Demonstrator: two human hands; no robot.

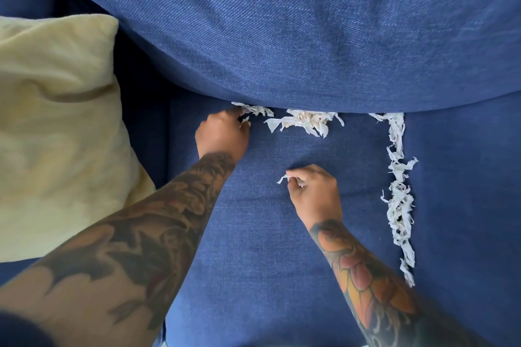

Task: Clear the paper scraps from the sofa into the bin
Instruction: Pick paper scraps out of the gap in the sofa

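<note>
White paper scraps lie on the blue sofa seat (267, 248). One heap (306, 121) sits at the back crease under the back cushion. A long line of scraps (399, 194) runs front to back along the seam on the right. My left hand (222, 134) is closed at the left end of the back crease, with scraps (245, 120) in its fingers and a few loose ones beside it. My right hand (314, 191) is in the middle of the seat, pinching a small scrap (283, 178). No bin is in view.
A pale yellow pillow (56, 132) leans at the left end of the sofa. The blue back cushion (310, 31) overhangs the crease at the top. A second seat cushion (465, 205) lies right of the scrap line.
</note>
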